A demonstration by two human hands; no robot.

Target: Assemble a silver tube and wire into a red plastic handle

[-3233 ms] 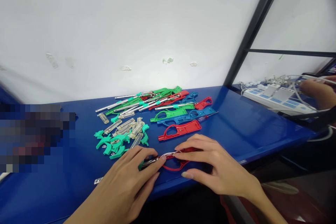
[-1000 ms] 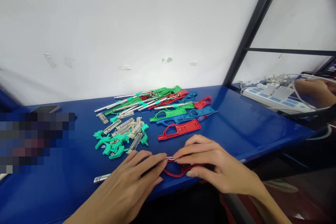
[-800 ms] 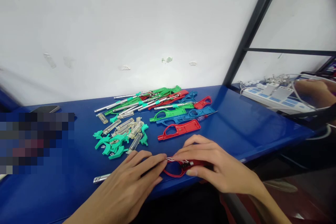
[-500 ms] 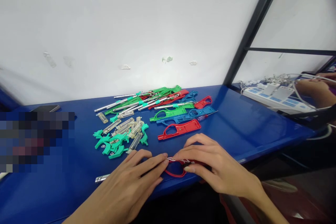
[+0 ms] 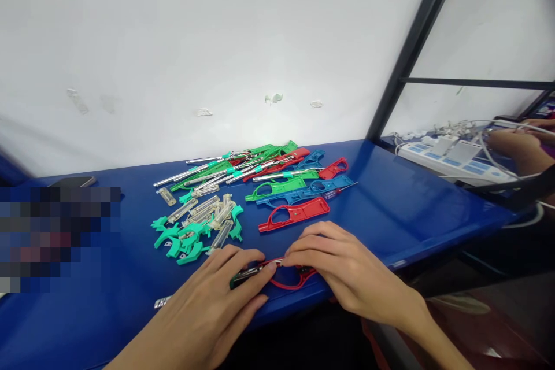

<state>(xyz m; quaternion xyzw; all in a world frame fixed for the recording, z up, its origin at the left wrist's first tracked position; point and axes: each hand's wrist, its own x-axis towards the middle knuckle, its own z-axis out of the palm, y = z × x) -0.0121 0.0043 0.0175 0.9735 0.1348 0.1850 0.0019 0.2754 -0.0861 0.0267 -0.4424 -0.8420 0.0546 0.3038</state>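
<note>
At the table's front edge lies a red lighter casing half [image 5: 291, 287] with a looped trigger guard, thin pale wires running along its upper side. My left hand [image 5: 221, 295] grips its front end, fingers pressed along the metal lighter tube [image 5: 162, 302], whose tip pokes out to the left. My right hand [image 5: 347, 272] is closed over the handle end, fingertips at the wires above the loop; what sits under the palm is hidden. Just behind the hands rests another red casing half [image 5: 303, 214], inner side up.
To the left lie teal triggers [image 5: 191, 238] and clear fuel tanks [image 5: 221, 236]. Behind are lighter tubes [image 5: 182, 173], green casings [image 5: 277, 188], blue casings [image 5: 303, 193] and a screwdriver [image 5: 336, 192]. Right, beyond a black frame [image 5: 403, 63], are a power strip [image 5: 455, 156] and another person's hand [image 5: 507, 141].
My left fingers have lifted and shifted slightly left, uncovering part of the metal tube. My right thumb has gone out of sight behind the fingers. The view has moved slightly.
</note>
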